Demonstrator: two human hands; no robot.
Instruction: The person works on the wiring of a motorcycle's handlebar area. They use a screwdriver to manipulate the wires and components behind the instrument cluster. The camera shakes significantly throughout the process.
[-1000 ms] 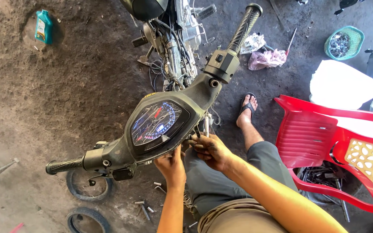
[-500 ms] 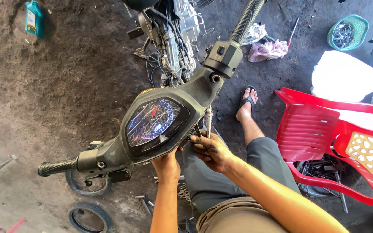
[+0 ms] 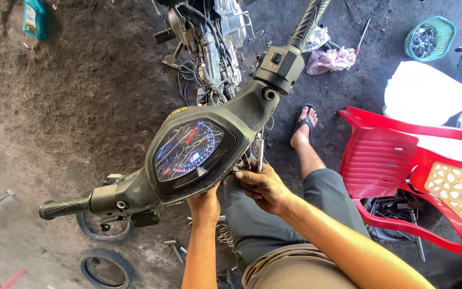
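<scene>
Two hands work under a motorcycle handlebar assembly (image 3: 209,144), a dark unit with a blue-lit speedometer dial (image 3: 188,149) at its middle. The left hand (image 3: 205,202) presses up against the lower edge of the dial housing, fingers tucked out of sight beneath it, so whether it grips anything cannot be told. The right hand (image 3: 263,187) curls its fingers around the base of a thin metal tool (image 3: 260,152) that stands upright just beside the housing. The assembly sits tilted, its left grip (image 3: 62,208) low toward the dirt floor (image 3: 81,96) and its right grip (image 3: 306,18) high near the top edge.

Compared with half a second ago, the assembly sits a little higher in view and the left hand has closed in tighter under the dial; the right hand keeps its hold on the tool.

Around it: a stripped engine frame (image 3: 215,37) beyond the bars, a red plastic chair (image 3: 402,171) to the right, small tyres (image 3: 105,267) on the floor, a green basket (image 3: 429,37) of parts, and a sandalled foot (image 3: 303,126).
</scene>
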